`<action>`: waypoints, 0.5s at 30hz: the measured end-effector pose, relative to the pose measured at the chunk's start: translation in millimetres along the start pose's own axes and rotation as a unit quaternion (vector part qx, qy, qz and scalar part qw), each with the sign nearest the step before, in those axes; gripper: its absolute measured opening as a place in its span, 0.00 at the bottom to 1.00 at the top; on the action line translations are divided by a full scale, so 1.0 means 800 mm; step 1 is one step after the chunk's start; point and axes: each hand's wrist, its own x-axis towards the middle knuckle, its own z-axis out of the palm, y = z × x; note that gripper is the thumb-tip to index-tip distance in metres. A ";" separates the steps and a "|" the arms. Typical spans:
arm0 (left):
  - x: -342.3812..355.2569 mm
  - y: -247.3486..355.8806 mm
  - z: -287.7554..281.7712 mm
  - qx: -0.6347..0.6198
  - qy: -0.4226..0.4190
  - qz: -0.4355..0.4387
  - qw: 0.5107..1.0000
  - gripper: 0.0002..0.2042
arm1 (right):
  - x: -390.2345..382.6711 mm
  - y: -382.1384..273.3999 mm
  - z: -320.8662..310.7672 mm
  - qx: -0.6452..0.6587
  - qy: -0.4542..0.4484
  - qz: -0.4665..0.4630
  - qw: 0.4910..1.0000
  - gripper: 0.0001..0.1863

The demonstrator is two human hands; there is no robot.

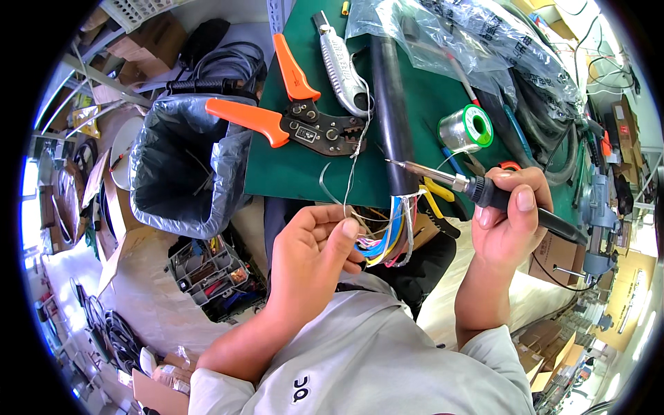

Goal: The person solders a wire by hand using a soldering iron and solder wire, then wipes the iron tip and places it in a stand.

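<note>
A thick black cable (389, 111) hangs over the front edge of the green mat, ending in a bundle of coloured wires (397, 225). My left hand (321, 256) pinches a thin bare wire beside that bundle. My right hand (512, 214) grips a soldering iron (458, 181), its tip pointing left across the cable. A green-rimmed solder spool (449, 133) lies to the cable's right, near yellow-handled pliers (439, 194). Left of the cable are an orange-handled crimper (304, 128) and a silver utility knife (342, 72), with loose thin wire draped beside them.
A green work mat (270, 173) carries clear plastic packaging (484, 41) and more black cable at the back right. A bin with a bag liner (149, 200) stands to the left, above a tool tray (207, 277) on the floor. A bench vise (598, 221) is at the right.
</note>
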 end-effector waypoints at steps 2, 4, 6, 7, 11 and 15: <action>0.007 -0.002 0.003 -0.019 0.001 -0.004 1.000 0.15 | 0.000 -0.004 -0.003 0.000 0.003 -0.006 1.000 0.18; 0.011 0.001 0.013 -0.053 0.008 0.036 0.998 0.13 | 0.000 -0.008 -0.007 0.004 0.009 -0.014 1.000 0.19; 0.015 0.003 0.023 -0.081 0.008 0.104 0.991 0.12 | 0.000 -0.013 -0.012 0.012 0.018 -0.026 0.999 0.19; 0.018 0.007 0.028 -0.045 0.003 0.150 0.988 0.11 | 0.000 -0.013 -0.015 0.016 0.037 -0.034 0.999 0.19; 0.026 0.008 0.045 0.153 0.010 0.347 0.925 0.11 | -0.006 -0.013 -0.023 0.041 0.114 -0.065 0.990 0.21; 0.036 0.012 0.068 0.364 -0.018 0.559 0.744 0.12 | -0.019 -0.012 -0.035 0.072 0.153 -0.057 0.984 0.21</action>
